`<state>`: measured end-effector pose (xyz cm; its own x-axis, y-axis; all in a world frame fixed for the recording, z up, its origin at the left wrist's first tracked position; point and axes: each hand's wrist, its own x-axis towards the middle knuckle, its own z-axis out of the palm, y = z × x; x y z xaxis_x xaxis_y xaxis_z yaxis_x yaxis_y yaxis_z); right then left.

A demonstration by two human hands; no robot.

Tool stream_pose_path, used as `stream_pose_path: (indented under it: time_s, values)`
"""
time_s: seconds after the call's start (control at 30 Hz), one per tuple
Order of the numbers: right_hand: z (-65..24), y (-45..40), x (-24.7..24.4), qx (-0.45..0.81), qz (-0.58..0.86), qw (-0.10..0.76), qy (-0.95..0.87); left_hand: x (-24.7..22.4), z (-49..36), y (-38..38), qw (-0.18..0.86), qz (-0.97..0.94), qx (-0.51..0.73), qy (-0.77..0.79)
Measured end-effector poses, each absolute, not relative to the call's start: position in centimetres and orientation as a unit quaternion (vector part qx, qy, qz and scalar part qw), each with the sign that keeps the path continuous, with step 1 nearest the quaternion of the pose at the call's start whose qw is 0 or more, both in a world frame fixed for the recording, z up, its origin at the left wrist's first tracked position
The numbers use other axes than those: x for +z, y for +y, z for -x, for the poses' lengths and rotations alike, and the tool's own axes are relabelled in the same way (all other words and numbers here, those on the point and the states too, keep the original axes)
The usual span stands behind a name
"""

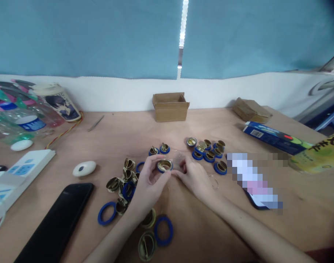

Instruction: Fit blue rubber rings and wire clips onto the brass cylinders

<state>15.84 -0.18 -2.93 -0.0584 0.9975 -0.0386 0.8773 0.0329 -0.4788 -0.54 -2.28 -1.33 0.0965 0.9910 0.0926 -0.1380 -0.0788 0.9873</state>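
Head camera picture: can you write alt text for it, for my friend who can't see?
Over a wooden table, the left hand holds a small round gold-coloured piece with a blue rim, and the right hand is close beside it. More gold-coloured parts and blue rings lie around, with an open cardboard box behind.

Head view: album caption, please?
Left hand holds a blue-rimmed golden part, right hand beside it, over a brown table.

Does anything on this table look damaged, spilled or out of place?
The brown cardboard box at the back right looks dented and crumpled. Blue rings and brass fittings lie loosely scattered, but I see no spill.
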Motion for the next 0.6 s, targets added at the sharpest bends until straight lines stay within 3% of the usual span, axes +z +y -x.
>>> stream_pose_path:
  time_s: [0.6]
  values:
    - [-16.43, 0.47, -3.33, 0.235, 0.666, 0.187, -0.683, -1.2, 0.61, -2.15, 0.534, -0.507, 0.532, 0.418]
